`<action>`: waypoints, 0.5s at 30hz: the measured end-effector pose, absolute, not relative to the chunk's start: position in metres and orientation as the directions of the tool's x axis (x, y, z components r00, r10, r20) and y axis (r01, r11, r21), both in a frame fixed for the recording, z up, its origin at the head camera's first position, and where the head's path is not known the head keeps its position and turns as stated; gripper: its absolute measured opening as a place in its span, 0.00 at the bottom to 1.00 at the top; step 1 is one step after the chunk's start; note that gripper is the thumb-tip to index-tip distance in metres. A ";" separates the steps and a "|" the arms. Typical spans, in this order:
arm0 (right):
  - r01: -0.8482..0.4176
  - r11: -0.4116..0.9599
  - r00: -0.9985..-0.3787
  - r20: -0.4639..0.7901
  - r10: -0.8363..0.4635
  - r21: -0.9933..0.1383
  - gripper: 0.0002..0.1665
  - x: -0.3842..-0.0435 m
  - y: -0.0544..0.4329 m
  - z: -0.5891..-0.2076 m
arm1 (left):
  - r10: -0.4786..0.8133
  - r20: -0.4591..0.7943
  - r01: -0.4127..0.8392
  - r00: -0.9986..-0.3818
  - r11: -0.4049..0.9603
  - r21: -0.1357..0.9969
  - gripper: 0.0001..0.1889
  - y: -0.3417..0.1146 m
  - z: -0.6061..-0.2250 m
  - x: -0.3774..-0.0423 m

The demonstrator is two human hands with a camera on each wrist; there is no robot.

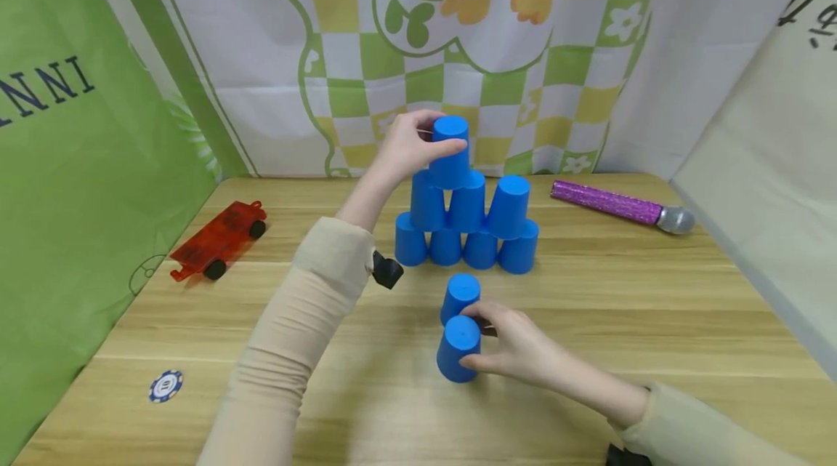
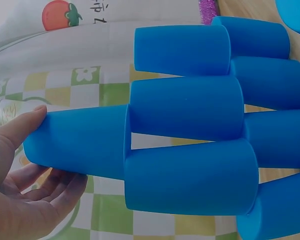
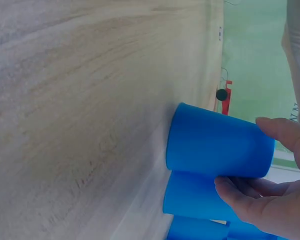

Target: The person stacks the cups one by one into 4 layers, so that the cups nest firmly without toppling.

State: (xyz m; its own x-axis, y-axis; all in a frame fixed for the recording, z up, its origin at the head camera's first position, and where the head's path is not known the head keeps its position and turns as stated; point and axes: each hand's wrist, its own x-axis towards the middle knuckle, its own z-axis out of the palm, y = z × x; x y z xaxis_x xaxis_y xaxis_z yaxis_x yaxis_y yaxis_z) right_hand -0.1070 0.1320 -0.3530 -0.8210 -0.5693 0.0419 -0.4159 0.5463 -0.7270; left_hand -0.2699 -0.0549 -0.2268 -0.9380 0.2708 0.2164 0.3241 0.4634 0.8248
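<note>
Upside-down blue cups form a stepped stack: several in the bottom row (image 1: 446, 248), three in the second row (image 1: 507, 208). My left hand (image 1: 413, 147) grips a blue cup (image 1: 451, 164) on top, thumb on one side and fingers on the other. In the left wrist view this cup's rim (image 2: 128, 142) meets the two left cups of the second row. My right hand (image 1: 516, 342) holds another upturned cup (image 1: 458, 355) on the table in front, its thumb and fingers around the upper part. Just behind that stands one more cup (image 1: 461, 294).
A red toy wagon (image 1: 219, 239) with black wheels is at the left. A purple glitter microphone (image 1: 615, 206) lies at the back right. A poker chip (image 1: 166, 386) lies at the front left of the wooden table (image 1: 654, 335). Printed curtains (image 1: 353, 59) hang behind.
</note>
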 end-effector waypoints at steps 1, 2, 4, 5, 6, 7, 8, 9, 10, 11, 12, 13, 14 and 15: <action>-0.417 0.549 -0.823 0.044 -0.567 -0.724 0.27 -0.107 0.131 -0.353 | 0.270 0.217 0.324 -0.938 0.465 0.824 0.28 -0.055 -0.226 -0.270; -0.413 0.551 -0.825 0.043 -0.563 -0.725 0.27 -0.108 0.129 -0.354 | 0.270 0.218 0.326 -0.938 0.468 0.822 0.28 -0.055 -0.226 -0.269; -0.413 0.557 -0.828 0.043 -0.559 -0.721 0.27 -0.108 0.127 -0.355 | 0.267 0.219 0.325 -0.938 0.471 0.820 0.28 -0.055 -0.226 -0.269; -0.412 0.560 -0.830 0.042 -0.556 -0.719 0.27 -0.108 0.126 -0.356 | 0.265 0.220 0.326 -0.939 0.474 0.818 0.28 -0.056 -0.226 -0.269; -0.411 0.563 -0.831 0.041 -0.554 -0.717 0.27 -0.107 0.126 -0.357 | 0.264 0.220 0.326 -0.939 0.476 0.817 0.27 -0.056 -0.226 -0.269; -0.412 0.566 -0.831 0.041 -0.554 -0.714 0.28 -0.107 0.125 -0.357 | 0.263 0.220 0.325 -0.939 0.479 0.815 0.28 -0.056 -0.227 -0.270; -0.415 0.567 -0.831 0.043 -0.555 -0.711 0.28 -0.107 0.125 -0.358 | 0.263 0.219 0.324 -0.940 0.479 0.816 0.28 -0.056 -0.227 -0.270; -0.417 0.569 -0.831 0.044 -0.554 -0.709 0.28 -0.107 0.125 -0.359 | 0.263 0.218 0.323 -0.940 0.480 0.815 0.28 -0.056 -0.228 -0.270; -0.418 0.570 -0.832 0.045 -0.553 -0.707 0.28 -0.107 0.125 -0.359 | 0.263 0.220 0.325 -0.939 0.483 0.813 0.28 -0.055 -0.228 -0.271; -0.422 0.568 -0.831 0.051 -0.554 -0.706 0.28 -0.107 0.125 -0.360 | 0.264 0.219 0.326 -0.939 0.487 0.811 0.28 -0.055 -0.229 -0.271; -0.426 0.567 -0.831 0.056 -0.554 -0.705 0.27 -0.106 0.125 -0.361 | 0.264 0.220 0.327 -0.939 0.490 0.808 0.29 -0.055 -0.230 -0.271; -0.425 0.567 -0.832 0.058 -0.552 -0.706 0.27 -0.106 0.124 -0.362 | 0.266 0.220 0.328 -0.939 0.491 0.807 0.29 -0.055 -0.231 -0.272; -0.423 0.567 -0.834 0.059 -0.549 -0.707 0.27 -0.106 0.124 -0.363 | 0.267 0.220 0.329 -0.938 0.490 0.807 0.30 -0.056 -0.231 -0.272; -0.422 0.566 -0.835 0.059 -0.547 -0.708 0.26 -0.106 0.124 -0.364 | 0.268 0.219 0.329 -0.938 0.488 0.808 0.30 -0.056 -0.232 -0.272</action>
State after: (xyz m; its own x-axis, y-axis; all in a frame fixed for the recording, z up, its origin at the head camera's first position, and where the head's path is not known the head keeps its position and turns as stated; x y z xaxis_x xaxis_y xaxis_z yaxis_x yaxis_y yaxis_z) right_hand -0.1057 0.1239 -0.3635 -0.8347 -0.5475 0.0592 -0.4216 0.5662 -0.7082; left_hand -0.2716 -0.0559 -0.2324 -0.9380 0.2683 0.2195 0.3288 0.4882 0.8084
